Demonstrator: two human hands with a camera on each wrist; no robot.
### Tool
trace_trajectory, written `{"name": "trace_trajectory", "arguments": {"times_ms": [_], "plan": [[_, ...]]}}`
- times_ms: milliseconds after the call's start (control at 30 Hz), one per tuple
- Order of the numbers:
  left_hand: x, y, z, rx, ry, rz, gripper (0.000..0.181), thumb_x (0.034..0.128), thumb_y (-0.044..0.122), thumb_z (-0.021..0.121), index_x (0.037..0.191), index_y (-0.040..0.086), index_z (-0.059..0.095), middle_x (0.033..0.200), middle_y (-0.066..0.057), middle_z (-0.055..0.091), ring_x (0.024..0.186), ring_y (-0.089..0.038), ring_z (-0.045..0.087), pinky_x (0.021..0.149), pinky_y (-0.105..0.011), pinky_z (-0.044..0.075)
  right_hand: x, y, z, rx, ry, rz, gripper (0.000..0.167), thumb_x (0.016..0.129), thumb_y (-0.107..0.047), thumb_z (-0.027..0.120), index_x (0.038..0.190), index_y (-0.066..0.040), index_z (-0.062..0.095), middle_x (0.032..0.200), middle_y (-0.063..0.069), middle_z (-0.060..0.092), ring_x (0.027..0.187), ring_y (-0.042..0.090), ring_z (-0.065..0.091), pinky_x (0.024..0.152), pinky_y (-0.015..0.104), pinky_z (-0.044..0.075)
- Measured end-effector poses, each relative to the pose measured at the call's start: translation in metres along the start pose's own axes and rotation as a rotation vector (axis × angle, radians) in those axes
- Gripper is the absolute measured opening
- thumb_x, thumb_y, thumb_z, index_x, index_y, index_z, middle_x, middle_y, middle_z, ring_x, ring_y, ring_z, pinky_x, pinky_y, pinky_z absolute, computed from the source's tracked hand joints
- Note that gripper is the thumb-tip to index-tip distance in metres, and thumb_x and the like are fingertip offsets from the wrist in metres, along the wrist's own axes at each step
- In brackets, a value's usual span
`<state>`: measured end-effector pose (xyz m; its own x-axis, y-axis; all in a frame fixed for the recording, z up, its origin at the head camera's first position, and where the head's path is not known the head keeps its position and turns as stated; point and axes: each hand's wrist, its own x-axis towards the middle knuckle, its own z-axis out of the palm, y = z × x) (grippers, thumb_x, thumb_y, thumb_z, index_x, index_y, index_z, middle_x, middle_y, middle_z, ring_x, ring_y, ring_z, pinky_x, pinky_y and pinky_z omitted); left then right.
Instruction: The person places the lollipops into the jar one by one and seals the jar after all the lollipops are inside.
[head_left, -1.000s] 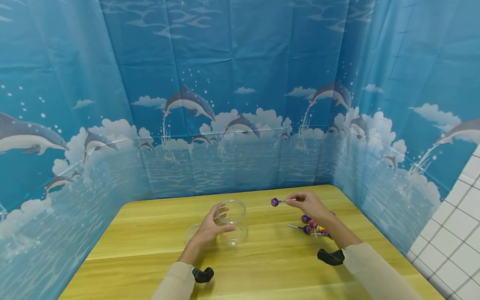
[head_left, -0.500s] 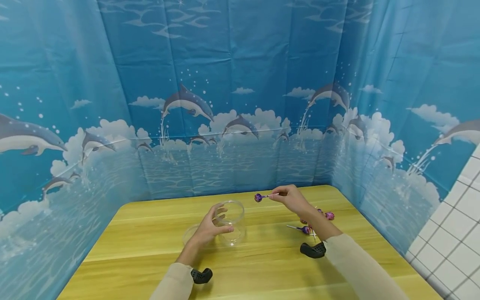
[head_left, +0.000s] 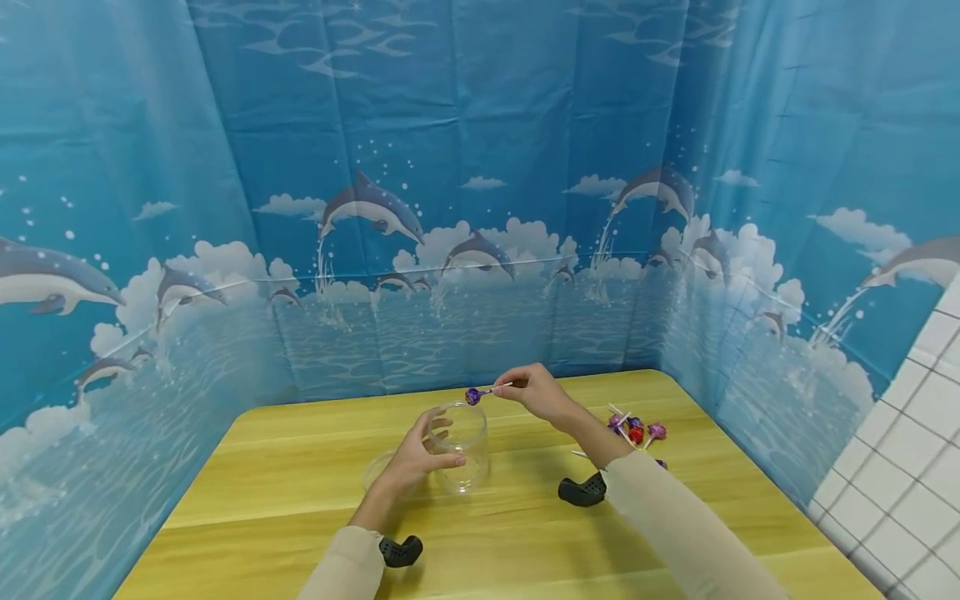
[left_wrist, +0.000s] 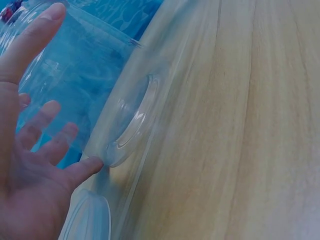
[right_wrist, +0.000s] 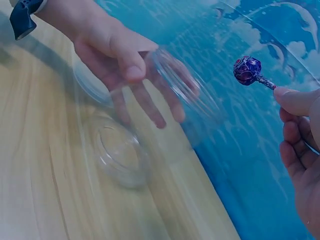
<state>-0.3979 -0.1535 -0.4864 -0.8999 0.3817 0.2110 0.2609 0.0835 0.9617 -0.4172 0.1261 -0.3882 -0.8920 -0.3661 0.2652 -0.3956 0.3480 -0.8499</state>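
Holding one lollipop [head_left: 473, 396]; one jar [head_left: 472, 442] (clear)

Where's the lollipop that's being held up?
In the head view, the purple lollipop is below centre, pinched by its stick in the right hand, just above the clear jar's rim.

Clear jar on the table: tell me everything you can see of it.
The clear jar is round and see-through, plastic or glass, I can't tell which, with a ringed rim and a circular base. Its mouth is open and no contents show. It stands upright on the wood-grained table. The left-hand grip wraps its left side, thumb in front, fingers behind.
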Motion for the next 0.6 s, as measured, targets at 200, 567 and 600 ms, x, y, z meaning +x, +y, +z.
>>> {"name": "trace_trajectory", "arguments": {"times_ms": [200,567,600], "plan": [[-0.001,0.0,0.0,-0.015,-0.001,-0.002,0.089,0.0893,0.007,0.083,0.161,0.015,0.031,0.154,-0.02,0.04,0.145,-0.051,0.032,0.104,-0.055,0.045,0.012,-0.006,0.022,-0.047,-0.05,-0.046,0.016,0.102,-0.016,0.069,0.108,-0.004,0.079,0.103,0.004,0.07,0.089,0.02,0.064,0.08,0.041,0.053],[-0.001,-0.004,-0.002,-0.053,-0.016,-0.014,0.093,0.0897,0.008,0.083,0.163,0.013,0.026,0.162,-0.021,0.028,0.147,-0.049,0.029,0.103,-0.052,0.047,0.024,-0.013,0.049,-0.208,-0.116,-0.1,0.008,0.1,-0.012,0.072,0.1,-0.01,0.079,0.093,-0.002,0.07,0.081,0.014,0.066,0.072,0.034,0.055],[-0.001,-0.004,-0.002,-0.054,-0.019,-0.013,0.093,0.0898,0.008,0.083,0.163,0.013,0.026,0.162,-0.021,0.028,0.147,-0.049,0.029,0.103,-0.051,0.047,0.025,-0.014,0.051,-0.23,-0.123,-0.11,0.008,0.099,-0.012,0.072,0.1,-0.01,0.079,0.092,-0.003,0.07,0.08,0.014,0.066,0.071,0.033,0.055]]}}
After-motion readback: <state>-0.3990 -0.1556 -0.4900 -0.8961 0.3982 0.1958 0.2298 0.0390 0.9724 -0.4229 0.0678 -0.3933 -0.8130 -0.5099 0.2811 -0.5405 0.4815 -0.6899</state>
